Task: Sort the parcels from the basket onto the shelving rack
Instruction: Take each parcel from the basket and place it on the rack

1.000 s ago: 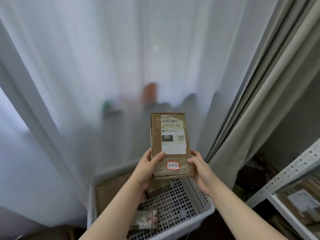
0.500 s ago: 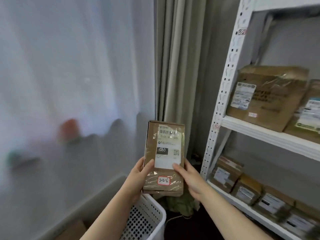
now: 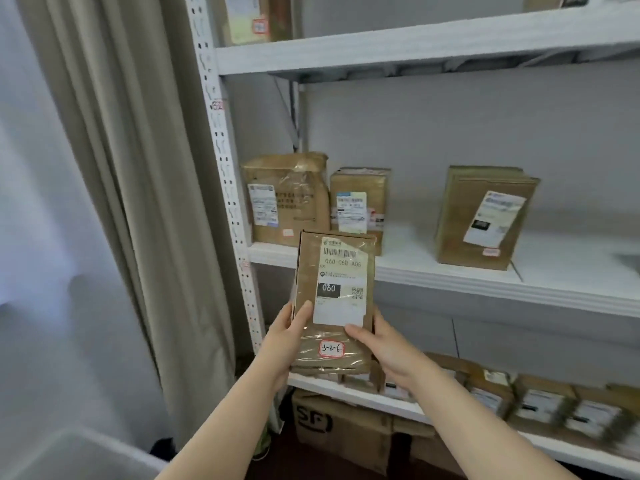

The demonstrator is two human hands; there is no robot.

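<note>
While both hands hold it upright near the camera, the brown parcel point(image 3: 334, 299) hangs in the air in front of the white shelving rack point(image 3: 225, 168), resting on no shelf. Head view: the left hand point(image 3: 284, 341) grasps the parcel's lower left edge, thumb on the front face and fingers hidden behind. The right hand point(image 3: 384, 344) grasps the lower right edge, its thumb lying across the front just below the white shipping label point(image 3: 341, 282). A red-bordered sticker point(image 3: 331, 348) reading "3-2-6" sits near the parcel's bottom, between the two thumbs. Beyond the parcel, the middle shelf point(image 3: 450, 271) carries three cartons standing upright: a large taped carton point(image 3: 287, 199) at the far left, a narrower carton point(image 3: 358, 202) just beside it, and a third carton point(image 3: 485, 220) well apart to the right, turned at an angle. The top shelf point(image 3: 415, 43) bears one tall package point(image 3: 249, 19) at its left end. The lower shelf point(image 3: 346, 389) holds a row of small labelled boxes point(image 3: 540, 403), blurred. A carton marked "SF" point(image 3: 339, 431) sits under that shelf. A beige curtain point(image 3: 131, 168) hangs left of the rack, and a corner of the pale basket point(image 3: 79, 455) shows at the near left.
</note>
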